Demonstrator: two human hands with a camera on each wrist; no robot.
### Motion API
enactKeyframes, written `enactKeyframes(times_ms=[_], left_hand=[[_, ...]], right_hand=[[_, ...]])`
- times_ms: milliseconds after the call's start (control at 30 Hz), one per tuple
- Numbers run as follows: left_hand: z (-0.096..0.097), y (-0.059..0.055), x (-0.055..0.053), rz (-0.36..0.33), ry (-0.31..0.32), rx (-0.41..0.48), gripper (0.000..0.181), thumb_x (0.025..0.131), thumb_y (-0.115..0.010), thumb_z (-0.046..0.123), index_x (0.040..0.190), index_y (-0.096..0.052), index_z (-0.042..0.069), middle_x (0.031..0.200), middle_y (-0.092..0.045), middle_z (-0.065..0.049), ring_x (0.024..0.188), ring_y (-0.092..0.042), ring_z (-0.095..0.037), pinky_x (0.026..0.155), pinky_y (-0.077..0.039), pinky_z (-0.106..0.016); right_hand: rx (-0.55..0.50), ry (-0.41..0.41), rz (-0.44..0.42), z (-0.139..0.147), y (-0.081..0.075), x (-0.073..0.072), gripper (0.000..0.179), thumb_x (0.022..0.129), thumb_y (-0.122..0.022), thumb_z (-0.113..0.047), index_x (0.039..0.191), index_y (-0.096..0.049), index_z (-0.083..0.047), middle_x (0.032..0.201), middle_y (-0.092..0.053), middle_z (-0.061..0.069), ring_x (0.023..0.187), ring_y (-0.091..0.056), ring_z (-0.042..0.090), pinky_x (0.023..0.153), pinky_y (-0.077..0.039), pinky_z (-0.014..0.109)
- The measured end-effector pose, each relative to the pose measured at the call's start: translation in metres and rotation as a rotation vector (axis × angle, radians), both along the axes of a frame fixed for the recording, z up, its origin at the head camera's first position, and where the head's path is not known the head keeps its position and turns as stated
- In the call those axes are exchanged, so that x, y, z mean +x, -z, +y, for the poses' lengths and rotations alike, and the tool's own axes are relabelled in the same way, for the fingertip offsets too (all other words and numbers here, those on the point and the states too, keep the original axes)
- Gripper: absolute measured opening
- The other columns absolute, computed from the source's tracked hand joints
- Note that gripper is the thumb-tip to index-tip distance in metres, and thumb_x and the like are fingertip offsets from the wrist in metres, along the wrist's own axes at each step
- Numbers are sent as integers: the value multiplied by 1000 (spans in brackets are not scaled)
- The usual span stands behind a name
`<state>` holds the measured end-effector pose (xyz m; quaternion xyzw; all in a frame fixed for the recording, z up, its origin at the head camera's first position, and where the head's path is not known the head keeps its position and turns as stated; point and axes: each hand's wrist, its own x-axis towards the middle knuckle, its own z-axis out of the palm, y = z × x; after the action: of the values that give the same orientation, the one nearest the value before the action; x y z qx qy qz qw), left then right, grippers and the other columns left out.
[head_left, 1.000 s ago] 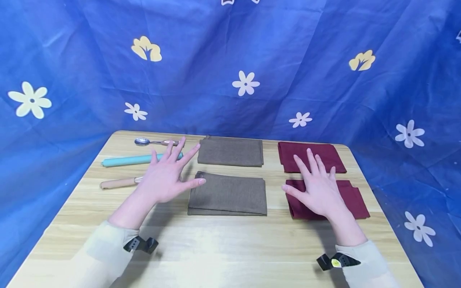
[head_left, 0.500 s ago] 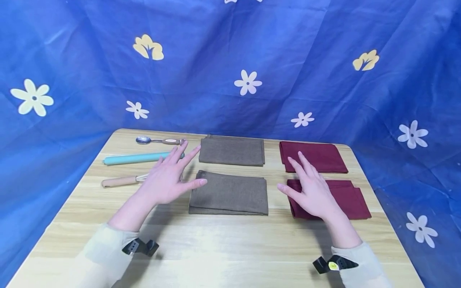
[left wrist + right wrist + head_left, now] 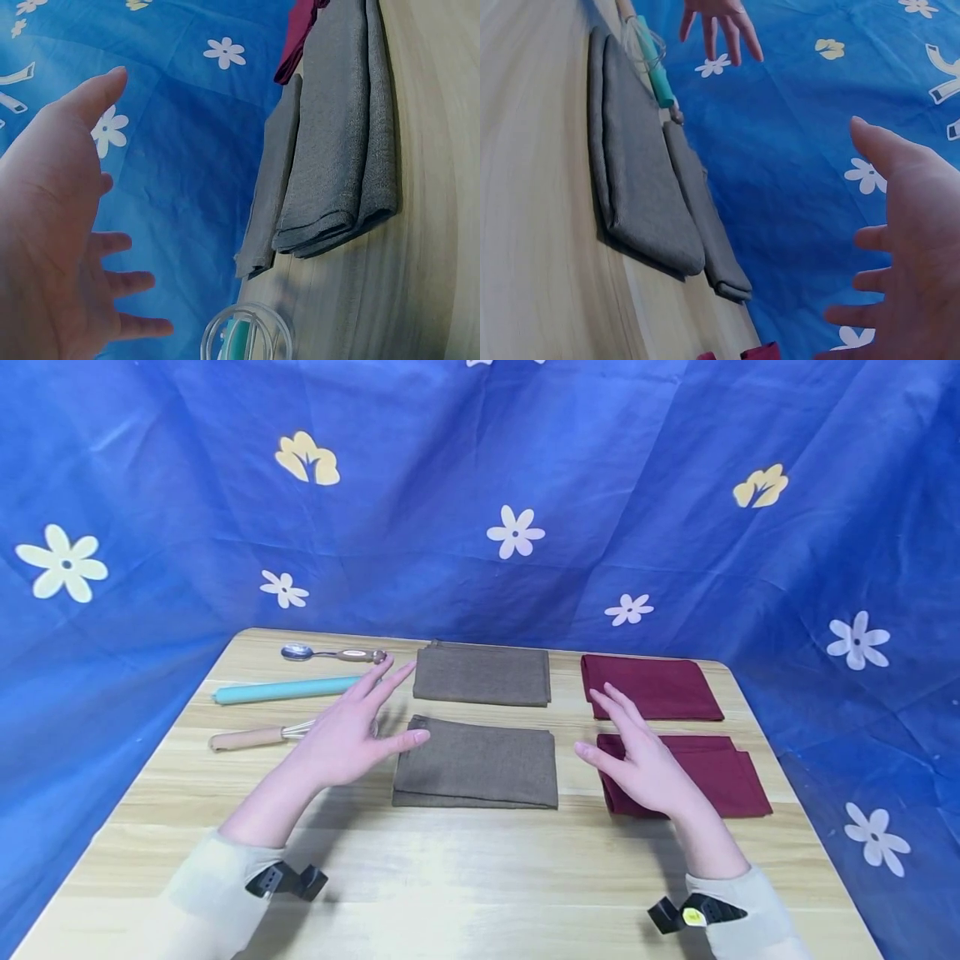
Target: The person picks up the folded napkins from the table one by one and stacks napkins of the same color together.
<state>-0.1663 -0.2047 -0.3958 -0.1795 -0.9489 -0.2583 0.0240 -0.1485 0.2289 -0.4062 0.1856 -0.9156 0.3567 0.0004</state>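
My left hand [image 3: 341, 745] hovers over the table with fingers straight and thumb apart, holding nothing. It overlaps the wire end of a whisk with a beige handle [image 3: 246, 739] and the right end of a teal rod [image 3: 277, 692]. To its right lies a folded grey cloth [image 3: 480, 768], with another folded grey cloth [image 3: 482, 675] behind. My right hand [image 3: 641, 762], also empty with fingers extended, is raised over the left part of a folded maroon cloth [image 3: 727, 777]. A second maroon cloth [image 3: 652, 687] lies just behind it. In the left wrist view, the whisk's wire loops [image 3: 247, 334] show.
A metal spoon [image 3: 297, 652] with a brown handle lies at the back left of the wooden table [image 3: 480, 893]. Behind the table and along its sides hangs a blue curtain [image 3: 420, 460] with flowers on it.
My right hand has turned inward and shifted slightly left, its fingers closer together. The left hand's fingers have also drawn nearer each other. The cloths and utensils stay where they were.
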Motion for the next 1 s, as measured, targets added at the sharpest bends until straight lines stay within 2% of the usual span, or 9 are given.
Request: enactKeyframes(times_ms=[133, 233, 300, 333, 367, 467, 567, 667, 1000], left_hand=[[0, -1, 2, -35, -1, 58, 97, 91, -67, 74, 167, -13, 49, 176, -11, -3, 152, -28, -49, 109, -30, -80], [0, -1, 2, -54, 2, 107, 98, 91, -70, 71, 168, -16, 44, 175, -17, -6, 149, -35, -47, 112, -31, -77], [1, -1, 3, -67, -1, 141, 98, 90, -72, 70, 168, -18, 44, 174, -22, -6, 130, -55, -45, 111, -36, -72], [1, -1, 3, -74, -1, 159, 98, 90, -73, 70, 168, -19, 44, 173, -24, -6, 116, -61, -42, 109, -39, -70], [1, 0, 3, -78, 1, 174, 98, 90, -73, 69, 168, -20, 43, 173, -26, -6, 116, -61, -41, 110, -39, -68], [2, 2, 5, -103, 6, 211, 96, 92, -74, 66, 168, -20, 42, 172, -26, -7, 120, -60, -44, 112, -38, -68], [1, 6, 6, -127, 9, 249, 94, 93, -74, 62, 168, -21, 41, 172, -27, -8, 149, -37, -45, 115, -32, -71], [1, 10, 6, -151, 2, 280, 93, 94, -74, 62, 168, -22, 42, 171, -29, -7, 146, -42, -46, 112, -36, -70], [0, 22, 5, -233, -42, 328, 95, 93, -76, 60, 168, -27, 31, 160, -44, -24, 133, -56, -49, 107, -46, -65]], right_hand=[[-66, -38, -29, -2, 0, 0, 81, 101, -72, -44, 168, -30, -26, 174, -19, 4, 153, -33, 34, 110, -40, 69], [-104, -58, -34, -3, 0, -2, 83, 99, -76, -39, 167, -31, -21, 171, -26, 6, 148, -39, 34, 110, -43, 66], [-126, -65, -41, -5, 0, -3, 84, 98, -78, -36, 166, -32, -19, 168, -32, 8, 145, -43, 35, 109, -44, 65], [-134, -67, -49, -5, -1, -3, 85, 98, -79, -36, 166, -33, -19, 167, -34, 8, 144, -44, 36, 109, -45, 65], [-140, -66, -59, -6, -1, -3, 85, 97, -80, -35, 166, -33, -19, 165, -36, 10, 144, -46, 38, 108, -46, 64], [-154, -62, -96, -7, -1, -3, 84, 97, -80, -34, 166, -33, -19, 163, -40, 12, 141, -50, 40, 107, -47, 64], [-161, -56, -125, -8, 0, -3, 83, 97, -80, -33, 165, -34, -19, 162, -42, 14, 138, -53, 41, 106, -49, 63], [-176, -61, -142, -8, 2, -5, 83, 97, -80, -31, 165, -34, -18, 162, -42, 15, 138, -53, 40, 106, -48, 64], [-280, -73, -240, -7, 14, -11, 81, 98, -80, -26, 164, -36, -11, 164, -40, 17, 136, -55, 45, 108, -45, 65]])
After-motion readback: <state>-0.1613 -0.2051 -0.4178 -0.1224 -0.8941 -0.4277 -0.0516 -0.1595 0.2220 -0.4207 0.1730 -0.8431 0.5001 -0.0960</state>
